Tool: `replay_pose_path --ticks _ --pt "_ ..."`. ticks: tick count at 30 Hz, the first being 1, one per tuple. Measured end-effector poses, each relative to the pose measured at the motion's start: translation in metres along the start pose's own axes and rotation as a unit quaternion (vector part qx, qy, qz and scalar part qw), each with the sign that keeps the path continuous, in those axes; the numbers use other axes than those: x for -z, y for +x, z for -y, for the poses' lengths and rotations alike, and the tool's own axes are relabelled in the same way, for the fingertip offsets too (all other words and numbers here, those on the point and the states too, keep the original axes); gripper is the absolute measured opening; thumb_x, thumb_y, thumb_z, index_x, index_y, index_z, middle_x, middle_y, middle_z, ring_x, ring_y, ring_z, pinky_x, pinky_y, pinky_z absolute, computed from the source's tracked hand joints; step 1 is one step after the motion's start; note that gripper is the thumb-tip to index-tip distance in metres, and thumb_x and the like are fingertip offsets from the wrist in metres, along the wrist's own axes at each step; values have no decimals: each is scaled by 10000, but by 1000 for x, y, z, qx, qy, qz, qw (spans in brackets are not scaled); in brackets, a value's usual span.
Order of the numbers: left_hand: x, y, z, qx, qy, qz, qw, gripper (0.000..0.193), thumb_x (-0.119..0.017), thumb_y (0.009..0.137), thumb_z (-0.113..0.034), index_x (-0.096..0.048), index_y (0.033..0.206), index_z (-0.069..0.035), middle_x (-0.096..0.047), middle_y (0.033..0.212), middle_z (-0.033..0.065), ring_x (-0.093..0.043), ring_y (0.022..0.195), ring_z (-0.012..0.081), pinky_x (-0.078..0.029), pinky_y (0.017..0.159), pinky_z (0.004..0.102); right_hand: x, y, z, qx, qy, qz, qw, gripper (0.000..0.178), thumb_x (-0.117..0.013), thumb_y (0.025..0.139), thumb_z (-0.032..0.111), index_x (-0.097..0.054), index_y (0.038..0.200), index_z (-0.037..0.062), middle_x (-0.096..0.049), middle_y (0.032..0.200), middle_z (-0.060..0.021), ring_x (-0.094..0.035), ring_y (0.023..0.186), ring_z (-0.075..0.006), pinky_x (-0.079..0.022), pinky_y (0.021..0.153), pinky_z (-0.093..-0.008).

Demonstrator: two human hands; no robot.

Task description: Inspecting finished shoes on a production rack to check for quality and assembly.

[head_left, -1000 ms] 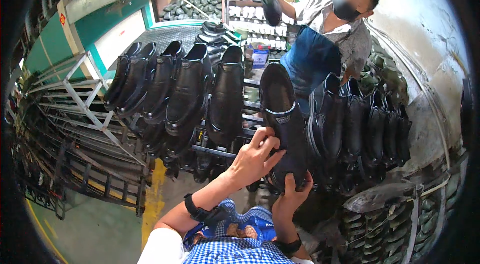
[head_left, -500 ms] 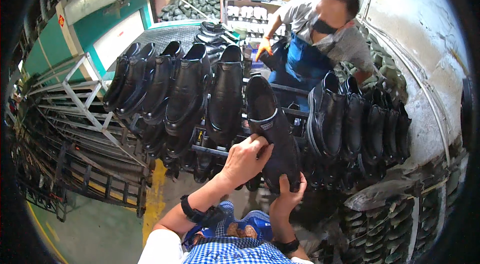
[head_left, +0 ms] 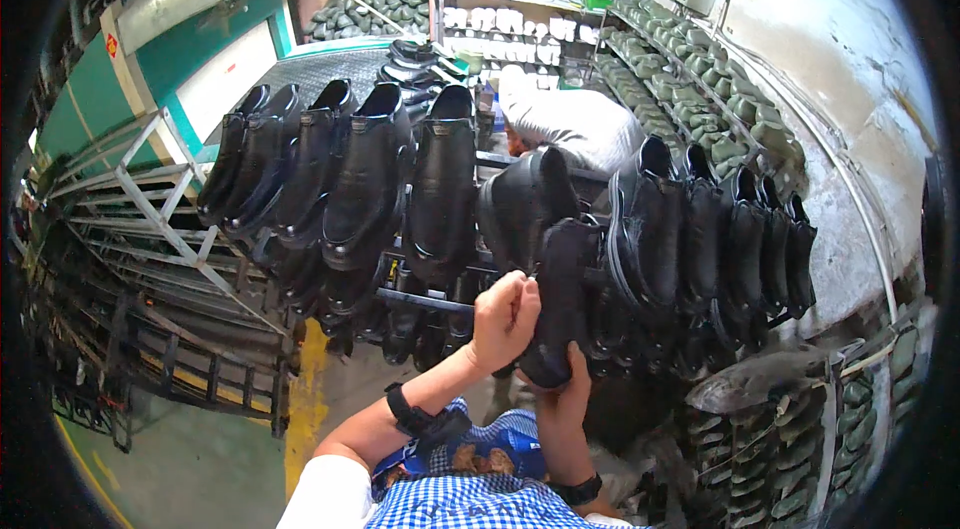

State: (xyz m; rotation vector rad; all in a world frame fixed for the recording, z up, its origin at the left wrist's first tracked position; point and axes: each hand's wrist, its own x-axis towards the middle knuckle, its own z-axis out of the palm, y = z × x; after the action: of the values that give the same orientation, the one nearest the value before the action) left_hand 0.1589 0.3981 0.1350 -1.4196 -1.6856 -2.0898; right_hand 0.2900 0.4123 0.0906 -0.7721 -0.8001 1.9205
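Observation:
A black shoe [head_left: 560,304] is in front of me with a dark, matte face turned up, seemingly its sole. My right hand [head_left: 565,389] grips its near end, thumb on the side and fingers underneath. My left hand [head_left: 505,322] is closed in a pinch at the shoe's left edge; whatever is between those fingertips is too small to make out. Just beyond the held shoe is another black shoe [head_left: 523,214] on the rack, partly covered by it. Black slip-on shoes line the rack on both sides, including one [head_left: 440,189] left of my hands and one [head_left: 648,229] to the right.
Behind the rack a person in a pale shirt [head_left: 585,124] bends low. Metal frames [head_left: 150,199] stand at left. Shelves of greenish shoe forms [head_left: 700,79] run along the right wall. A plastic-wrapped bundle [head_left: 755,384] lies at lower right.
The held shoe has turned from its upper to a matte dark face and sits lower. My left hand has lifted slightly off its top to the edge. The other person has bent down.

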Motion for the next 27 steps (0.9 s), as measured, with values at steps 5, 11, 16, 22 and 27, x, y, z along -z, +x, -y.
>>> replay_pose_path --ticks 5,11,16,22,27 --pt "-7 -7 -12 157 -223 -9 962 235 -452 950 -117 -446 723 -56 -382 543 -41 -332 463 32 -266 414 216 6 9 6 -57 73 -84 992 368 -552 872 367 -564 1104 81 -643 1025 -92 -644 878 -250 -550 639 -384" --pt "11 12 1 186 -259 -20 948 221 -422 976 -137 -470 776 -57 -393 574 -43 -341 459 14 -248 397 195 17 9 26 -54 182 23 982 369 -548 875 372 -578 1108 88 -648 1065 -97 -649 931 -250 -578 659 -429" --pt "7 17 -8 155 -113 50 980 101 -519 944 -129 -535 933 -30 -397 557 -50 -336 508 9 -272 445 200 16 9 22 -35 147 18 988 384 -543 879 364 -560 1154 96 -641 1083 -94 -639 964 -240 -576 678 -428" --pt "-1 22 -19 100 51 143 983 202 -648 853 -132 -526 957 -9 -429 615 -8 -343 540 34 -288 461 213 15 8 19 3 91 9 996 417 -545 874 324 -495 1218 93 -606 1130 -83 -629 978 -230 -585 668 -394" --pt "-3 21 -18 142 58 166 974 218 -677 831 -154 -538 886 3 -482 637 -10 -394 553 47 -367 505 200 10 6 16 158 -78 -29 984 455 -572 862 240 -420 1251 60 -561 1141 -105 -621 957 -259 -590 635 -408"
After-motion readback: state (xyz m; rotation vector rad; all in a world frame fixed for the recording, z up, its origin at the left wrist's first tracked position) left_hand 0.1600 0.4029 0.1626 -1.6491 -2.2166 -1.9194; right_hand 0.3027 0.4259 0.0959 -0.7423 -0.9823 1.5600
